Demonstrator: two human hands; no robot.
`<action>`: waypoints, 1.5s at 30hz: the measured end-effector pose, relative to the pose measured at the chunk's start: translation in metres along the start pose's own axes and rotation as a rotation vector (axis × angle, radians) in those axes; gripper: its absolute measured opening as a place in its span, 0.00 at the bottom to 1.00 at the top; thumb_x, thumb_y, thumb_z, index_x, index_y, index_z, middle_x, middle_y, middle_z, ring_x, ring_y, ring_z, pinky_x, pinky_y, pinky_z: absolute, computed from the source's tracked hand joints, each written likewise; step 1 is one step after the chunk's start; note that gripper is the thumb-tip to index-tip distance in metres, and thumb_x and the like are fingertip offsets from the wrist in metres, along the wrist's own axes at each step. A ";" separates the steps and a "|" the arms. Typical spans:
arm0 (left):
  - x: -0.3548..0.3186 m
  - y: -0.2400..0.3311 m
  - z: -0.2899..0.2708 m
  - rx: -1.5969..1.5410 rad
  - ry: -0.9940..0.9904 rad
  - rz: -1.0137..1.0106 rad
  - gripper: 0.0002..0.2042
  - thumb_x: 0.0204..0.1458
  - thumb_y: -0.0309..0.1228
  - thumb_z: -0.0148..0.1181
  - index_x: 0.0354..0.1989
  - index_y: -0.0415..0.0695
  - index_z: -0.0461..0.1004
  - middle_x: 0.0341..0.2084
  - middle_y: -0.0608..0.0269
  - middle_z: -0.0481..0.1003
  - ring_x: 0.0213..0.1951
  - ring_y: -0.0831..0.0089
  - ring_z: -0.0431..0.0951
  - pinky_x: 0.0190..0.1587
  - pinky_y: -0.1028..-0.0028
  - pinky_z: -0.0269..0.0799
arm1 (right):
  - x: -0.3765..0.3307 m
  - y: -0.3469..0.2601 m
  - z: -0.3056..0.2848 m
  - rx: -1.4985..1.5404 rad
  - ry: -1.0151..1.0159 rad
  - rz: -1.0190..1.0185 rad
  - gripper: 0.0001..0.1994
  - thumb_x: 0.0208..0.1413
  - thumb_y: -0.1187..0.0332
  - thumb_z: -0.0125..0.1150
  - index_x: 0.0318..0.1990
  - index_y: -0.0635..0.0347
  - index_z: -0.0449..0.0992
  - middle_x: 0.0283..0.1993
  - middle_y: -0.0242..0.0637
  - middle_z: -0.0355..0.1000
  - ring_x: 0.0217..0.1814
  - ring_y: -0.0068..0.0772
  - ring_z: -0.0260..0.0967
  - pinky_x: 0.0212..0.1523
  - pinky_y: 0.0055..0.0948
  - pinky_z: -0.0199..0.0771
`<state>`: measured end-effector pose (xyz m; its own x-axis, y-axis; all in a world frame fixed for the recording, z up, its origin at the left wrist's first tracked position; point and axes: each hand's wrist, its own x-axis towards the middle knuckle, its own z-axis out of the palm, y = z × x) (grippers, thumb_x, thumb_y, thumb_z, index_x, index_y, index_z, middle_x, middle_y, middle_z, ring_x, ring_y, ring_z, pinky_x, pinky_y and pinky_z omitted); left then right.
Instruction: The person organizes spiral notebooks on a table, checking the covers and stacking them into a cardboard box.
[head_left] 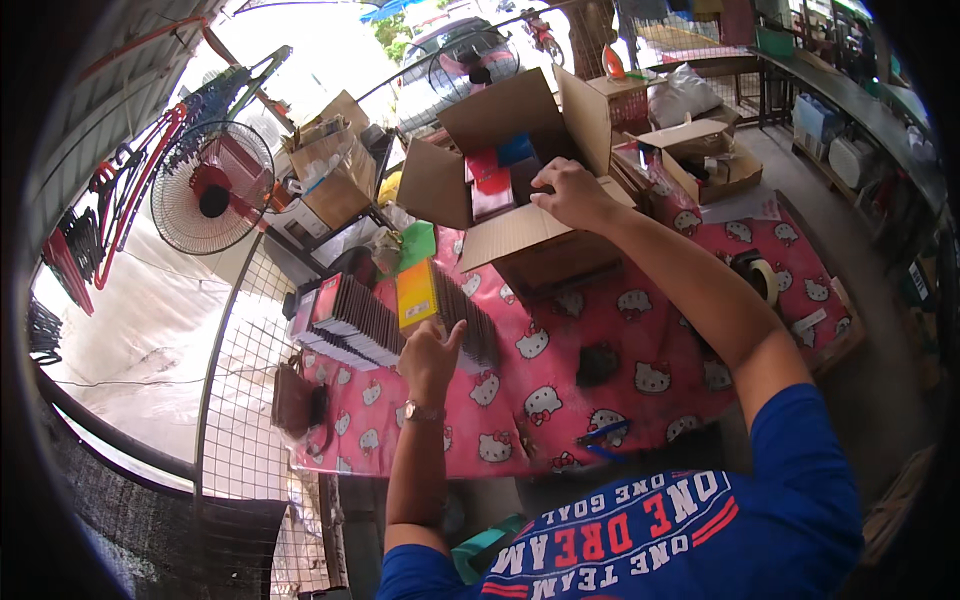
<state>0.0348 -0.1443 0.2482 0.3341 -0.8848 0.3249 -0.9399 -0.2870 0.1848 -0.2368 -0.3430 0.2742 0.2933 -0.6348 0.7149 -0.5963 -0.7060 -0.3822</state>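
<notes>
My left hand point(430, 358) rests against the near end of a row of yellow-covered notebooks point(418, 295), its thumb stretched apart from the fingers. Beside that row, to the left, stands a second row of notebooks point(350, 318) with red and pink covers. My right hand point(578, 195) reaches over the opening of a cardboard box point(560, 262), its fingers curled downward. Whatever lies under those fingertips is hidden. Red, pink and blue-covered notebooks point(490, 180) show inside the box, whose flaps are spread outward.
A pink patterned cloth point(520, 400) covers the table. On it lie a tape roll point(765, 280), a dark lump point(598, 365) and a blue pen-like object point(602, 433). A brown pouch point(297, 395) hangs by the left edge. Another open carton point(705, 160) sits behind; a fan point(212, 190) stands left.
</notes>
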 end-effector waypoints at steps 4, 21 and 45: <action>-0.007 -0.031 0.029 -0.142 0.133 -0.006 0.25 0.57 0.53 0.54 0.26 0.40 0.76 0.19 0.52 0.76 0.25 0.52 0.77 0.31 0.58 0.71 | -0.025 0.014 0.031 -0.147 -0.265 0.106 0.19 0.52 0.52 0.62 0.46 0.53 0.78 0.52 0.43 0.69 0.60 0.49 0.64 0.62 0.46 0.61; 0.000 -0.037 0.050 -0.236 0.150 -0.040 0.25 0.61 0.47 0.52 0.20 0.37 0.71 0.20 0.50 0.74 0.24 0.53 0.77 0.28 0.58 0.68 | 0.013 0.030 0.052 -0.340 -0.436 0.172 0.26 0.59 0.44 0.49 0.49 0.56 0.78 0.51 0.50 0.74 0.59 0.49 0.67 0.62 0.52 0.56; 0.243 0.139 0.077 -0.181 -0.353 0.590 0.19 0.60 0.43 0.53 0.55 0.47 0.73 0.67 0.48 0.58 0.69 0.47 0.55 0.68 0.53 0.52 | 0.136 0.177 0.173 1.020 0.122 1.349 0.30 0.63 0.52 0.46 0.66 0.66 0.60 0.70 0.54 0.55 0.73 0.53 0.49 0.69 0.53 0.47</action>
<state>-0.0202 -0.4273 0.2817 -0.2989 -0.9486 0.1038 -0.9203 0.3154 0.2315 -0.1727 -0.6089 0.2024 -0.0677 -0.9175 -0.3918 0.3478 0.3464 -0.8712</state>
